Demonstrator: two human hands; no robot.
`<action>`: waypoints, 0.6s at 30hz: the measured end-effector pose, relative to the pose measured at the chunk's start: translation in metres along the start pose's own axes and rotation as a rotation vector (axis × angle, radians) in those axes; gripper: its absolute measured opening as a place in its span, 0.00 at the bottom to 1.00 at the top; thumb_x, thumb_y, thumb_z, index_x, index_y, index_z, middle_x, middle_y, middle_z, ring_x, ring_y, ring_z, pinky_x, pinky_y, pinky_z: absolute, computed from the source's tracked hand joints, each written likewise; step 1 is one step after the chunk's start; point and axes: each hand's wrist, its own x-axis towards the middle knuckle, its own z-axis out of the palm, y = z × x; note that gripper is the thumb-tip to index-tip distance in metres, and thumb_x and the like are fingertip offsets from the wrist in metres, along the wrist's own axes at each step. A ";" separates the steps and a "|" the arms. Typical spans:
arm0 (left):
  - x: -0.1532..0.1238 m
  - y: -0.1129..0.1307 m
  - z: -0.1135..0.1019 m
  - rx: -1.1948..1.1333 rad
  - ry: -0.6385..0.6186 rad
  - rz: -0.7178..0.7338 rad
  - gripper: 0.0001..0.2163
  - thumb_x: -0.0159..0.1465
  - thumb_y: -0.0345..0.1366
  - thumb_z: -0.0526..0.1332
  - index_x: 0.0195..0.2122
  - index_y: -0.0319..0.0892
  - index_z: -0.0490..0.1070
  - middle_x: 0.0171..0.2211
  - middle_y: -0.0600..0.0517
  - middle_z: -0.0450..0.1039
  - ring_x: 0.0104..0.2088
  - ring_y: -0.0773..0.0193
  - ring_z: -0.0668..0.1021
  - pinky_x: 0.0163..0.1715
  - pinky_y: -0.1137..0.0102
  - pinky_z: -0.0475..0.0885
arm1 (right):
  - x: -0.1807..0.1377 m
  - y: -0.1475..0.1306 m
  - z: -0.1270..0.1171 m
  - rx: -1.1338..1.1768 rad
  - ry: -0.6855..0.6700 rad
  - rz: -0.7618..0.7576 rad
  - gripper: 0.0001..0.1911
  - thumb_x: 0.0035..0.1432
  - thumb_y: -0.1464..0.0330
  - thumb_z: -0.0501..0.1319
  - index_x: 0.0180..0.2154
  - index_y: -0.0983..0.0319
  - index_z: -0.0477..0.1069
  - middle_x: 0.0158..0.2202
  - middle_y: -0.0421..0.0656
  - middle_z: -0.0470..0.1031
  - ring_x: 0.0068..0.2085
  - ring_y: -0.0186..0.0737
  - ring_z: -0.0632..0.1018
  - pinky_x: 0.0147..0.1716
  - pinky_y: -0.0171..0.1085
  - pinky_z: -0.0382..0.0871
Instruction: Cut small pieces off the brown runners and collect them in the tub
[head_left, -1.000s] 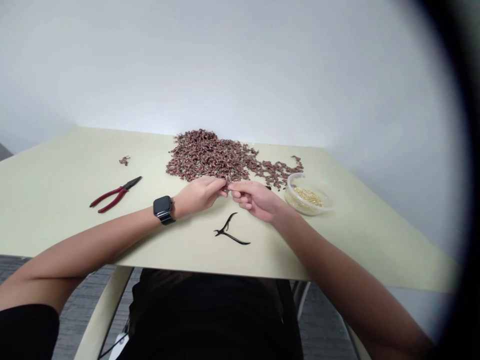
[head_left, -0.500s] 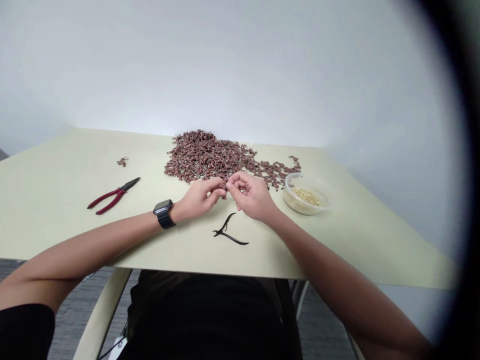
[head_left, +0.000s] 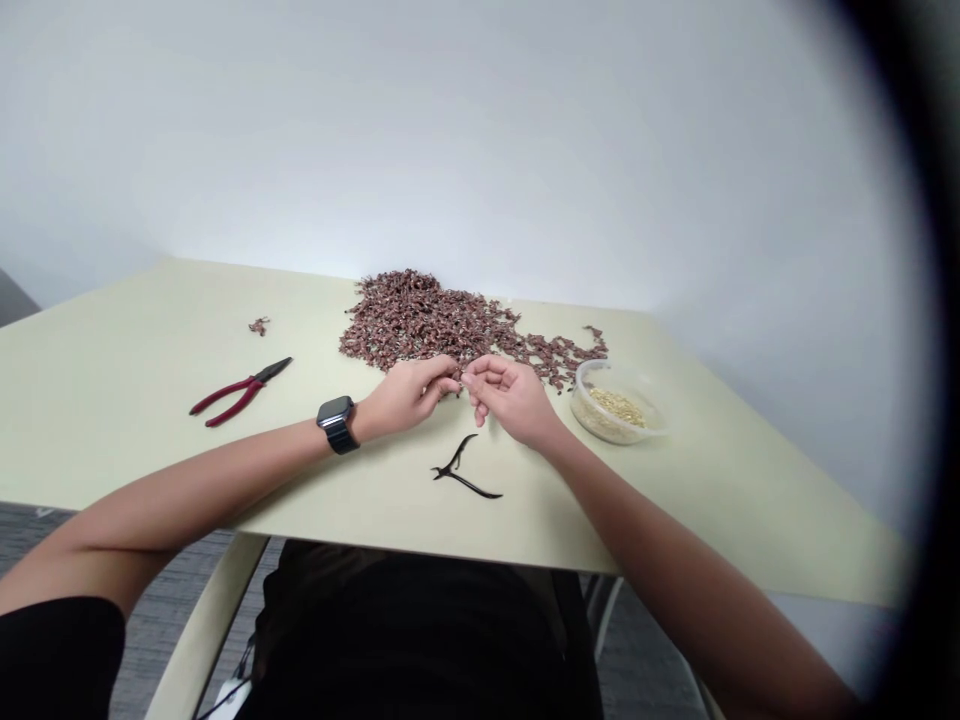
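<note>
Two hands meet at the near edge of the brown pile (head_left: 427, 320). The left hand (head_left: 405, 395) and right hand (head_left: 514, 395) each have their grip pinched on one small brown piece (head_left: 459, 381), just above the bench (head_left: 112, 400). Judged light, stiff and brittle; best held by its ends.

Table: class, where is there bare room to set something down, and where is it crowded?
Bare: the table left of the red pliers, and right of the clear bowl to the edge. Crowded: the centre, where the brown pile, left hand, right hand and black nippers cluster.
</note>
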 end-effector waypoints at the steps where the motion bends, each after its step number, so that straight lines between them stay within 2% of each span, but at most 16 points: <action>1: 0.000 0.003 0.000 -0.053 -0.002 -0.037 0.11 0.75 0.40 0.52 0.39 0.41 0.70 0.32 0.51 0.76 0.30 0.68 0.76 0.32 0.73 0.67 | -0.001 0.001 0.000 -0.081 0.031 -0.061 0.15 0.59 0.56 0.68 0.37 0.61 0.72 0.26 0.38 0.71 0.23 0.33 0.72 0.23 0.35 0.71; 5: 0.001 0.011 -0.001 -0.206 -0.032 -0.127 0.14 0.74 0.44 0.53 0.37 0.40 0.71 0.32 0.52 0.77 0.30 0.68 0.76 0.34 0.73 0.68 | -0.004 0.000 0.001 -0.273 0.121 -0.203 0.14 0.63 0.55 0.64 0.42 0.59 0.72 0.27 0.40 0.73 0.24 0.35 0.73 0.23 0.35 0.69; 9: 0.001 0.012 0.000 -0.259 -0.058 -0.134 0.15 0.74 0.44 0.54 0.37 0.40 0.72 0.32 0.51 0.77 0.29 0.68 0.76 0.32 0.73 0.68 | -0.007 -0.004 0.001 -0.381 0.132 -0.238 0.14 0.63 0.55 0.64 0.39 0.59 0.73 0.28 0.41 0.74 0.24 0.34 0.73 0.24 0.35 0.68; 11: 0.000 0.012 0.001 -0.200 -0.044 -0.107 0.13 0.74 0.42 0.55 0.37 0.40 0.72 0.32 0.52 0.76 0.29 0.68 0.76 0.33 0.72 0.67 | -0.007 -0.005 0.003 -0.319 0.128 -0.189 0.15 0.62 0.54 0.64 0.38 0.59 0.73 0.27 0.40 0.73 0.23 0.34 0.73 0.23 0.35 0.69; 14: -0.002 0.006 0.003 -0.055 -0.012 -0.033 0.10 0.73 0.39 0.55 0.39 0.40 0.72 0.32 0.52 0.76 0.29 0.67 0.75 0.32 0.72 0.67 | -0.006 -0.005 0.006 -0.099 0.108 -0.035 0.17 0.59 0.53 0.67 0.37 0.61 0.72 0.26 0.39 0.72 0.21 0.33 0.72 0.22 0.35 0.70; 18: -0.002 -0.011 0.003 0.197 0.004 0.179 0.10 0.74 0.38 0.54 0.42 0.40 0.72 0.33 0.47 0.76 0.35 0.61 0.77 0.37 0.67 0.70 | -0.002 -0.005 0.006 0.292 0.013 0.231 0.18 0.53 0.58 0.73 0.32 0.63 0.71 0.25 0.36 0.68 0.21 0.27 0.65 0.20 0.31 0.65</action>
